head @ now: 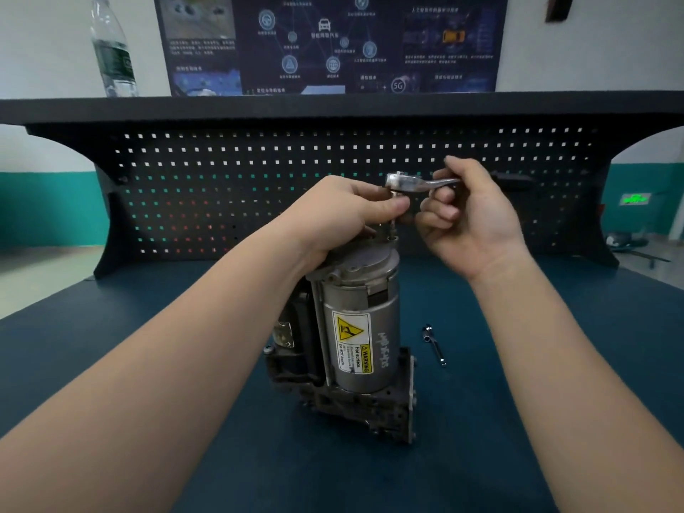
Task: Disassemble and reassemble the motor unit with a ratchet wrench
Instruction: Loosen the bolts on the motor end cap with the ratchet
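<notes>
Motor unit (361,327): dull grey metal can, brushed-looking, w/ a glossy paper-like warning sticker (351,342); its base was rough, grimy cast metal, dark & matt. Ratchet wrench (411,182) was bright polished steel, shiny. Loose bolt (433,344) on the mat looked chrome-bright too. Bench mat (148,346) was matt blue, smooth. Pegboard (259,187) was matt black, perforated. Bottle (113,50) was clear glossy plastic.

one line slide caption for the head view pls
Left hand steadies the bit while the right hand holds the ratchet wrench above the upright motor unit.
</notes>
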### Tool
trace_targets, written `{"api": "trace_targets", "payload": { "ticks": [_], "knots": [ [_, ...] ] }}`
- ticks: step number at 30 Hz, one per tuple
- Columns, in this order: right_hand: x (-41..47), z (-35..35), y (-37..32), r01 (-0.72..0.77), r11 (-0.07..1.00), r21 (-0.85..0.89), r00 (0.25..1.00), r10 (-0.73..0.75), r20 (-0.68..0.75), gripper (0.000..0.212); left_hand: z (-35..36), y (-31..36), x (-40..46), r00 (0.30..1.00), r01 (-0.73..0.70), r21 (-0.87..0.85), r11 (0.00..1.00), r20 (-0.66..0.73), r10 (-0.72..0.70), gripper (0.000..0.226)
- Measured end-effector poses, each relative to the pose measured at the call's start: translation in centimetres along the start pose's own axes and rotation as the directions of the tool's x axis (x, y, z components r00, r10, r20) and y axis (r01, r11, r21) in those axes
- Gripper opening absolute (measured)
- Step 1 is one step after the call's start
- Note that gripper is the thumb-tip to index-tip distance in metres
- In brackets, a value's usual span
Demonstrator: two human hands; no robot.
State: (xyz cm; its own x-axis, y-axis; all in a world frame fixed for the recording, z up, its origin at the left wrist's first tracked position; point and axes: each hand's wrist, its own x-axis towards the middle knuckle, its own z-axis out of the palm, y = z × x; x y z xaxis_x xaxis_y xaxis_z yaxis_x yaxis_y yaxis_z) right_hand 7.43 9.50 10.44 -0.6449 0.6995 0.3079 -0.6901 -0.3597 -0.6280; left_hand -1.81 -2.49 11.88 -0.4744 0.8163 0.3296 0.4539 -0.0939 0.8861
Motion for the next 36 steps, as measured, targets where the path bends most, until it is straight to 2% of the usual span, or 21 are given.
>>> {"api": "trace_targets", "payload": {
  "ticks": [2, 3, 5, 6, 7, 9, 11, 13, 15, 16, 18, 20, 21, 22, 24, 26, 27, 29, 32, 34, 36],
  "knots": [
    [-0.4, 0.1, 0.5, 0.128, 0.990, -0.057, 0.992, -0.129, -0.001, 0.030, 0.1, 0.0, 0.1, 1.000, -0.011, 0.022, 1.000, -0.008, 0.011, 0.005],
    [-0.8, 0.0, 1.0, 0.366, 0.909, -0.201, 0.930, -0.367, 0.033, 0.030, 0.1, 0.0, 0.1, 1.000, -0.020, 0.035, 0.999, -0.009, 0.020, 0.004],
    [-2.1, 0.2, 1.8, 0.827, 0.277, -0.489, 0.500, -0.761, 0.414, 0.034, 0.0, -0.2, 0.2, 0.999, -0.050, 0.065, 0.997, -0.001, 0.050, 0.011],
    [-2.6, 0.3, 2.2, 0.892, -0.069, -0.447, 0.265, -0.721, 0.640, 0.035, -0.2, -0.3, 0.2, 0.998, -0.066, 0.078, 0.995, 0.010, 0.065, 0.018],
    [-2.6, 0.4, 2.4, 0.886, -0.250, -0.391, 0.147, -0.647, 0.748, 0.034, -0.3, -0.4, 0.1, 0.997, -0.080, 0.079, 0.994, 0.029, 0.078, 0.023],
    [-2.3, 0.5, 2.3, 0.886, -0.186, -0.426, 0.191, -0.691, 0.698, 0.034, -0.4, -0.5, -0.1, 0.991, -0.100, 0.037, 0.994, 0.089, 0.096, 0.020],
    [-1.8, 0.8, 1.5, 0.790, 0.397, -0.468, 0.572, -0.753, 0.326, 0.036, -0.4, -0.3, -0.2, 0.990, -0.092, 0.030, 0.995, 0.107, 0.088, 0.013],
    [-0.9, 0.6, 0.6, 0.324, 0.935, -0.144, 0.946, -0.323, 0.031, 0.034, -0.3, -0.2, 0.0, 0.995, -0.069, 0.043, 0.997, 0.072, 0.066, 0.010],
    [0.0, 0.2, 0.4, 0.027, 1.000, 0.004, 0.999, -0.027, -0.033, 0.030, -0.1, -0.2, 0.2, 0.998, -0.048, 0.039, 0.998, 0.047, 0.046, 0.007],
    [-0.1, 0.3, 0.5, 0.048, 0.999, -0.022, 0.998, -0.049, -0.030, 0.030, -0.1, -0.2, 0.2, 0.998, -0.042, 0.033, 0.999, 0.042, 0.041, 0.006],
    [-0.7, 0.2, 1.3, 0.415, 0.869, -0.269, 0.907, -0.418, 0.052, 0.031, -0.1, -0.3, 0.3, 0.998, -0.048, 0.042, 0.998, 0.029, 0.047, 0.007],
    [-1.8, 0.4, 1.5, 0.816, 0.231, -0.530, 0.508, -0.725, 0.466, 0.034, -0.1, -0.4, 0.3, 0.997, -0.069, 0.052, 0.996, 0.022, 0.068, 0.016],
    [-2.1, 0.4, 1.4, 0.878, -0.076, -0.473, 0.307, -0.668, 0.678, 0.035, -0.1, -0.5, 0.3, 0.996, -0.085, 0.056, 0.995, 0.024, 0.084, 0.024],
    [-2.1, 0.4, 1.2, 0.885, -0.218, -0.411, 0.211, -0.598, 0.773, 0.036, -0.1, -0.5, 0.3, 0.995, -0.101, 0.061, 0.993, 0.029, 0.099, 0.028],
    [-1.6, 0.2, 0.8, 0.884, -0.091, -0.459, 0.296, -0.650, 0.699, 0.036, 0.0, -0.5, 0.2, 0.992, -0.116, 0.052, 0.992, 0.060, 0.113, 0.019],
    [-1.3, 0.5, 0.3, 0.682, 0.574, -0.452, 0.721, -0.629, 0.289, 0.035, 0.0, -0.4, 0.1, 0.992, -0.096, 0.018, 0.995, 0.087, 0.094, 0.013],
    [-1.0, 0.4, 0.3, 0.420, 0.872, -0.253, 0.908, -0.406, 0.106, 0.033, 0.0, -0.3, 0.1, 0.994, -0.077, 0.000, 0.997, 0.074, 0.077, 0.013],
    [-0.2, 0.1, 0.5, 0.063, 0.996, 0.070, 0.998, -0.062, -0.022, 0.030, 0.1, -0.4, 0.2, 0.998, -0.056, -0.011, 0.998, 0.033, 0.056, 0.011],
    [-0.7, 0.2, 1.0, 0.309, 0.942, -0.134, 0.951, -0.307, 0.038, 0.030, 0.2, -0.5, 0.3, 0.998, -0.066, 0.007, 0.998, 0.004, 0.066, 0.011],
    [-1.6, 0.1, 1.2, 0.764, 0.405, -0.503, 0.617, -0.686, 0.385, 0.033, 0.2, -0.6, 0.4, 0.996, -0.090, -0.002, 0.996, 0.004, 0.090, 0.012],
    [-2.0, 0.1, 1.3, 0.879, -0.102, -0.466, 0.311, -0.618, 0.722, 0.035, 0.0, -0.6, 0.4, 0.993, -0.121, 0.030, 0.992, 0.008, 0.121, 0.012]
  ]
}}
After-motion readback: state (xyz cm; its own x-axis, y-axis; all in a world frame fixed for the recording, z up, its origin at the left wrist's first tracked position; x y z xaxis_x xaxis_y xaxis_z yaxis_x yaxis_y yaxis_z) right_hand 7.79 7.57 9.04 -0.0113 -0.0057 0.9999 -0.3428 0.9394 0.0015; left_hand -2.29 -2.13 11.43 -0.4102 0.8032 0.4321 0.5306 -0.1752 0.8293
